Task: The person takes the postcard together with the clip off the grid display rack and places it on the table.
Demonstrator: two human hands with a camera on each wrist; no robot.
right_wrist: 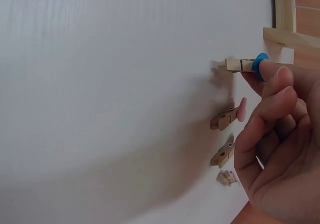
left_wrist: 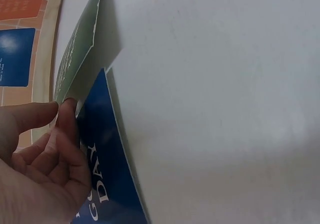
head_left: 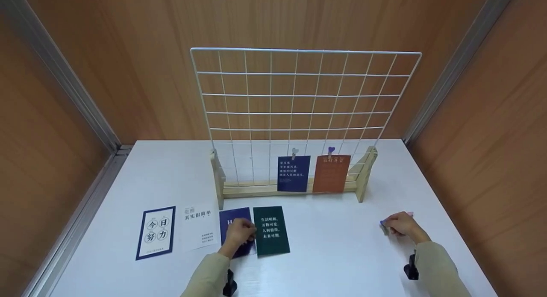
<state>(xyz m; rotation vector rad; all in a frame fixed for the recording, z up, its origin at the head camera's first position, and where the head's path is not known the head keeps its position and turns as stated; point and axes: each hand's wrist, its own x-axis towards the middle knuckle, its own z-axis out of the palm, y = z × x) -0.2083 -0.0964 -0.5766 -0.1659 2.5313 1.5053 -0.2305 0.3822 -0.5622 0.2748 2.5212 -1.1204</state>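
Note:
My left hand (head_left: 240,233) pinches the edge of a dark green card (head_left: 272,230) with white writing. In the left wrist view that green card (left_wrist: 82,53) tilts up off the table, beside a blue card (left_wrist: 107,149) lying under the hand. At the right, my right hand (head_left: 401,225) holds a small wooden clothespin (right_wrist: 240,65) with a blue top between thumb and finger. Several more clothespins (right_wrist: 226,118) with pink tops lie on the table below it. On the white wire grid (head_left: 299,95), clothespins hold a blue card (head_left: 293,174) and an orange card (head_left: 332,174).
Wooden feet (head_left: 363,177) support the grid at the back of the white table (head_left: 333,250). A white card (head_left: 199,226) and a blue-bordered card (head_left: 156,232) lie at the left. Wood-coloured panels (head_left: 483,147) stand around the table.

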